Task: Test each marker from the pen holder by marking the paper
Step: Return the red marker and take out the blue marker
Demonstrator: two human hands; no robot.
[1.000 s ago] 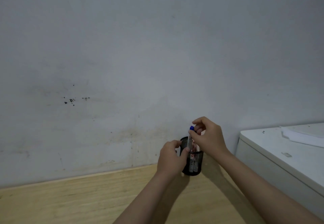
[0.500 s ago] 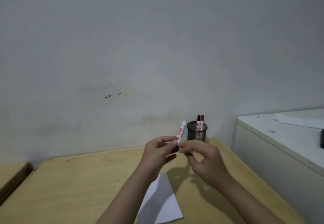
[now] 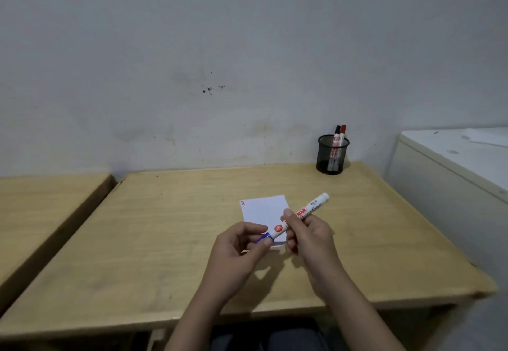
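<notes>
A white marker with a blue cap is held above the middle of the desk, tilted up to the right. My right hand grips its barrel and my left hand pinches the blue cap; the cap looks still on. Under the hands lies a small white paper with short red and dark strokes at its top left corner. A black mesh pen holder stands at the desk's back right, with a black-capped and a red-capped marker in it.
The wooden desk meets a grey wall at the back. A second wooden table stands to the left across a narrow gap. A white cabinet rises at the right, with a sheet lying on top.
One second ago my hands were at the holder, drawing out the blue marker. They have since brought it towards me over the paper, and my view has tilted down.
</notes>
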